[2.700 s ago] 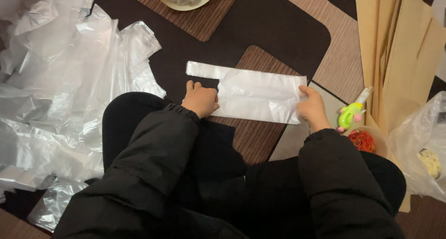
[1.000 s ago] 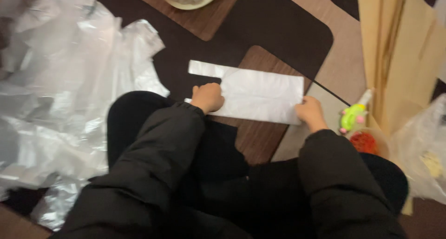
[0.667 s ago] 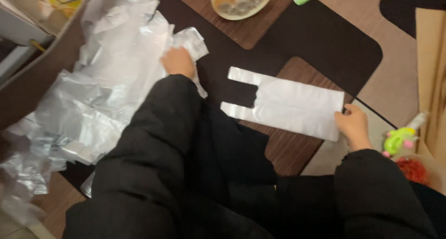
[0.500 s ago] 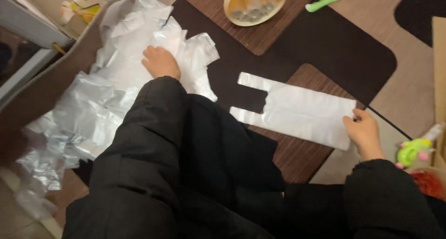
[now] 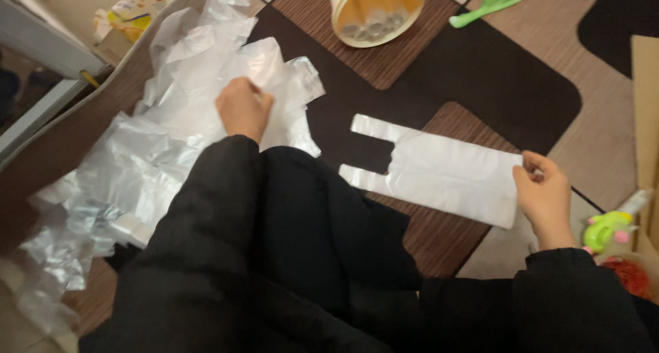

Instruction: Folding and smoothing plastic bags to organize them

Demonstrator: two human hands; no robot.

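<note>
A flat white plastic bag (image 5: 446, 174) with two handle strips lies on the patterned brown carpet (image 5: 480, 64). My right hand (image 5: 546, 198) pinches its right end between thumb and fingers. My left hand (image 5: 244, 109) reaches out to the left and rests, fingers curled, on a heap of crumpled clear plastic bags (image 5: 137, 154). Whether it grips one of them is hidden by the knuckles. Both arms wear black sleeves.
A cream bucket (image 5: 374, 9) stands at the top, with a green brush (image 5: 491, 3) to its right. A green and pink toy (image 5: 607, 229) and a red mesh item (image 5: 631, 277) lie at the right edge, beside brown cardboard (image 5: 645, 99). A yellow packet (image 5: 134, 13) sits top left.
My left hand let go of the flat bag and swung left onto the heap of crumpled bags. My right hand stayed on the flat bag's right end. The view turned left.
</note>
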